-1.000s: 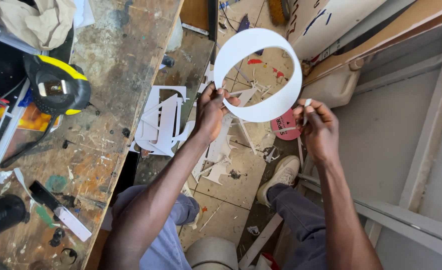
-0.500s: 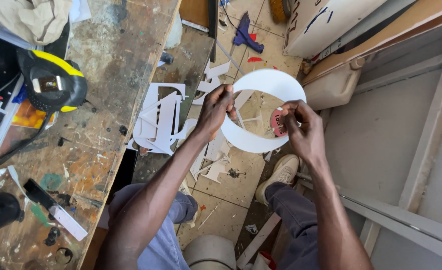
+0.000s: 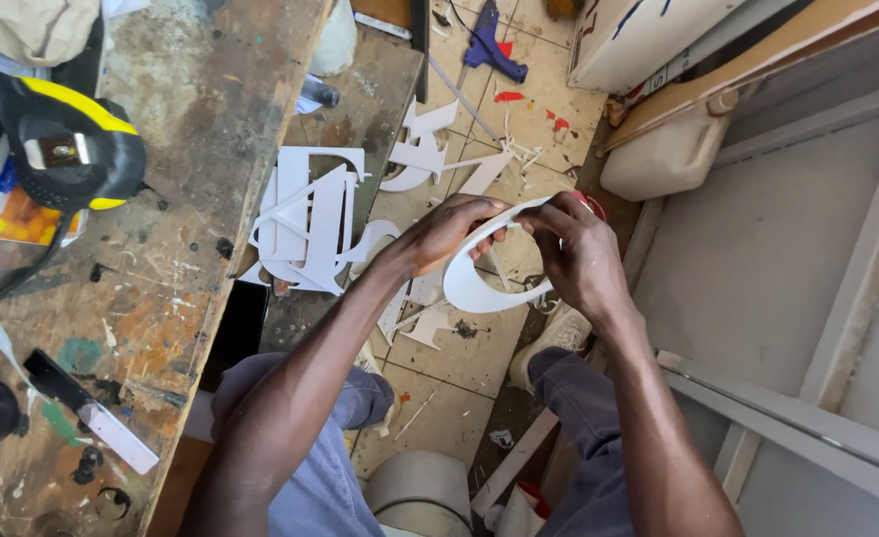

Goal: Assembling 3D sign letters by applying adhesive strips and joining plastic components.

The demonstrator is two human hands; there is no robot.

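Both my hands hold a white ring-shaped cutout (image 3: 474, 290), tilted so I see it partly edge-on above the floor. My left hand (image 3: 449, 231) grips its upper left rim with the fingers curled over the edge. My right hand (image 3: 576, 252) pinches the upper right rim, and a small red object (image 3: 590, 203) peeks out behind its fingers. My knees and a pale shoe (image 3: 549, 343) are below the ring.
A paint-stained wooden workbench (image 3: 181, 199) runs along the left, carrying a yellow and black tool (image 3: 69, 149) and a utility knife (image 3: 91, 413). White cut-out letters (image 3: 310, 224) lie on the tiled floor. A blue glue gun (image 3: 489, 40), a white jerrycan (image 3: 663, 149) and grey panels (image 3: 787, 259) lie beyond and to the right.
The ring has come down from overhead toward my lap and tilted from face-on to nearly edge-on. My hands have drawn closer together on its upper rim.
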